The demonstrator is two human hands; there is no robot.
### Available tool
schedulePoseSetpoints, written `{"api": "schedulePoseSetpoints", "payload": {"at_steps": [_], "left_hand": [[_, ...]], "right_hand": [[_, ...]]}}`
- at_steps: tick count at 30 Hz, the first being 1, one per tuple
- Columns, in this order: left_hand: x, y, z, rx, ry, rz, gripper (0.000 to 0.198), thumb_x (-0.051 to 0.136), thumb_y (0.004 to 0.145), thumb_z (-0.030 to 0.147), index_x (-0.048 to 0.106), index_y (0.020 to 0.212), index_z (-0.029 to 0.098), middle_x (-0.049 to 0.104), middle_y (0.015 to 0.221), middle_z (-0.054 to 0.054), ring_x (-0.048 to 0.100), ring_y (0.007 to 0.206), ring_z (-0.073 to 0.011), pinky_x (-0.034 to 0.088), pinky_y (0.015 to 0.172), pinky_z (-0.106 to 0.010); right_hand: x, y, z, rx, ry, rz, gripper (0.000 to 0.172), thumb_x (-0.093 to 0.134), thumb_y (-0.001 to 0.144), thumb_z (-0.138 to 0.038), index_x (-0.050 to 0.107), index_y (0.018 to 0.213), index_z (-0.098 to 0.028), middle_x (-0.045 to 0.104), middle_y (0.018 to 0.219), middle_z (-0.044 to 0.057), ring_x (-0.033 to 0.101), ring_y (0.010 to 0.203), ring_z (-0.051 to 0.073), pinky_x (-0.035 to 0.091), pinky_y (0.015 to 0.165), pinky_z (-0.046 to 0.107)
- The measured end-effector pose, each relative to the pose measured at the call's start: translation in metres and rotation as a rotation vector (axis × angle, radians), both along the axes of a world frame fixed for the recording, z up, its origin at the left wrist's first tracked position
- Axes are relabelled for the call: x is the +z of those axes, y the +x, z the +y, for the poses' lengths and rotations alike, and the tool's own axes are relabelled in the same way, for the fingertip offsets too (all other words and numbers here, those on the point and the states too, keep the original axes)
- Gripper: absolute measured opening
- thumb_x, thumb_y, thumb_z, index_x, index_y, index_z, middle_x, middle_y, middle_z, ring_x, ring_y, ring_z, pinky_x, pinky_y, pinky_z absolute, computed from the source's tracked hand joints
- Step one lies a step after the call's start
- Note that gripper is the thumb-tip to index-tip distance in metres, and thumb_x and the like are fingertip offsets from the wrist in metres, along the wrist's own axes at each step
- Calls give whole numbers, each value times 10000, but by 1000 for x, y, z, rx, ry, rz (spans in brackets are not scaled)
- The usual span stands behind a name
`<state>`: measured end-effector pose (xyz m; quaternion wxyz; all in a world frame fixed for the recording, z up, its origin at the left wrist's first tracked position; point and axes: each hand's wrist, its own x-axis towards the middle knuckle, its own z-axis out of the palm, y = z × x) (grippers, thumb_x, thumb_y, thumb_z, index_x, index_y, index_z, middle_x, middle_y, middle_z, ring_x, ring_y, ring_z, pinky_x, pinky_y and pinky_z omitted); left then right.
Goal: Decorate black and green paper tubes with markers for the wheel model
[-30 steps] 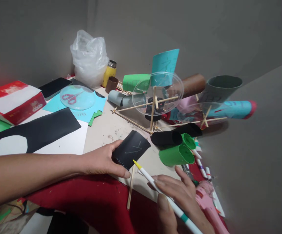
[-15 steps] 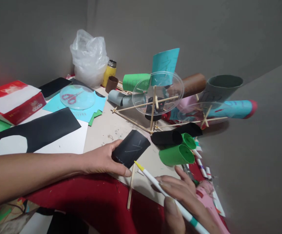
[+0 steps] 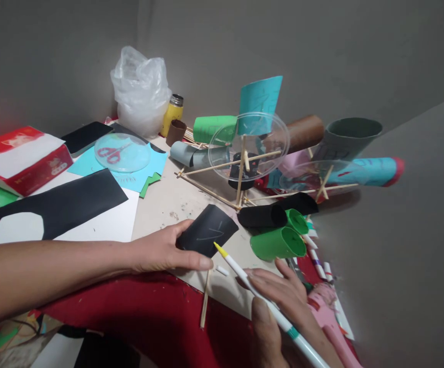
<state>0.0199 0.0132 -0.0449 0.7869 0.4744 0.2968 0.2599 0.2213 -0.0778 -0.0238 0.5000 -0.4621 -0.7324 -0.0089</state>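
A black paper tube (image 3: 208, 231) with pale pen strokes on its side lies tilted on the table, and my left hand (image 3: 172, 250) grips its near end between thumb and fingers. My right hand (image 3: 279, 312) holds a white marker (image 3: 262, 300) with a yellow tip and a teal band. That tip is at the tube's lower right edge; whether it touches cannot be made out. Under my left thumb lie thin wooden sticks (image 3: 205, 301), next to a small white cap (image 3: 222, 271). Green paper tubes (image 3: 271, 245) and another black tube (image 3: 262, 216) rest just beyond my right hand.
A stick frame (image 3: 210, 190) with clear plastic discs and coloured paper tubes stands at the back right. To the left are a red box (image 3: 22, 158), black paper (image 3: 80, 204) and scissors (image 3: 109, 153). A pink glue gun (image 3: 331, 322) lies at the right edge.
The marker tip has shifted slightly up and right along the tube's edge. My left thumb has moved a little up and right, and the tube has turned slightly.
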Motion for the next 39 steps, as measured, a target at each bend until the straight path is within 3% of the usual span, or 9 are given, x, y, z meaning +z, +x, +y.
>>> {"api": "schedulePoseSetpoints", "payload": {"at_steps": [6, 16, 22, 26, 35, 39], "left_hand": [[1, 1, 0, 39, 15, -19, 640, 667, 838, 667, 591, 1263, 195, 648, 1089, -87, 603, 950, -226, 510, 788, -329], [3, 2, 0, 61, 61, 53, 657, 682, 810, 697, 618, 1209, 178, 674, 987, -72, 619, 965, -247, 493, 870, -358], [1, 1, 0, 51, 46, 73, 672, 688, 786, 725, 614, 1177, 183, 664, 965, -71, 618, 898, -225, 494, 807, -338], [2, 2, 0, 31, 19, 56, 688, 707, 766, 725, 613, 1176, 181, 644, 989, -79, 599, 862, -207, 491, 736, -315], [2, 1, 0, 26, 48, 79, 723, 684, 780, 740, 602, 1223, 175, 662, 1083, -108, 616, 891, -223, 501, 806, -359], [1, 1, 0, 49, 37, 72, 708, 680, 797, 722, 595, 1255, 189, 678, 1087, -97, 624, 938, -236, 490, 851, -361]], "right_hand": [[2, 1, -3, 60, -42, -17, 237, 617, 870, -37, 688, 1039, -189, 735, 888, 20, 732, 797, 198, 489, 1054, 553], [10, 0, -4, 126, -118, -64, 160, 569, 918, -85, 652, 984, -205, 726, 801, 13, 719, 732, 190, 497, 1030, 571], [-1, -3, -2, -20, -6, 0, 120, 530, 985, -222, 646, 970, -199, 694, 799, 26, 712, 762, 203, 502, 1011, 585], [-2, -5, -1, -53, 23, -12, 131, 540, 963, -156, 657, 1010, -190, 716, 859, 36, 721, 822, 218, 494, 1021, 578], [1, 1, -1, 29, -27, -29, 218, 592, 904, -57, 683, 1069, -167, 738, 919, 45, 727, 860, 204, 493, 1048, 543], [1, 9, 1, 106, 3, -119, 176, 594, 911, -116, 684, 1043, -191, 745, 841, 20, 743, 769, 200, 536, 1003, 513]]}}
